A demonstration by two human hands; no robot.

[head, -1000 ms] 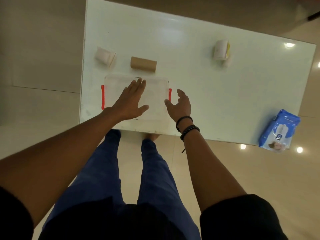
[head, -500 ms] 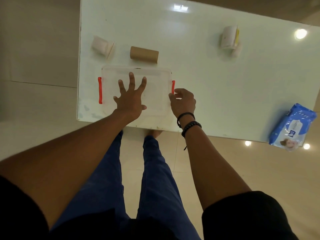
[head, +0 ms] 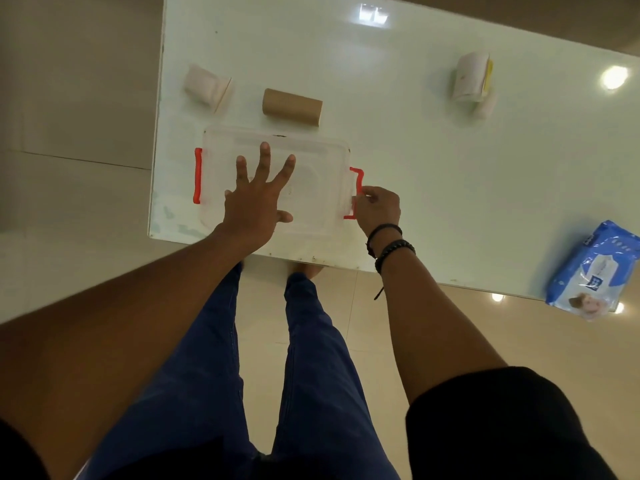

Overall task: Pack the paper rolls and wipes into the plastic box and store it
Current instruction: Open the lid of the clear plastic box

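Overhead view. We see the clear plastic box (head: pixel 277 183), lid on, at the near left corner of the white table (head: pixel 433 174). The left hand (head: pixel 254 199) lies flat on the lid with fingers spread. The right hand (head: pixel 377 211) pinches the red right latch (head: pixel 356 192), which appears swung outward; the red left latch (head: pixel 197 176) lies against the box. Beyond the box lie 1 brown cardboard roll (head: pixel 292 107), 1 white paper roll (head: pixel 206 86) to its left and another paper roll (head: pixel 472 79) far right. The blue wipes pack (head: pixel 592 271) overhangs the near right edge.
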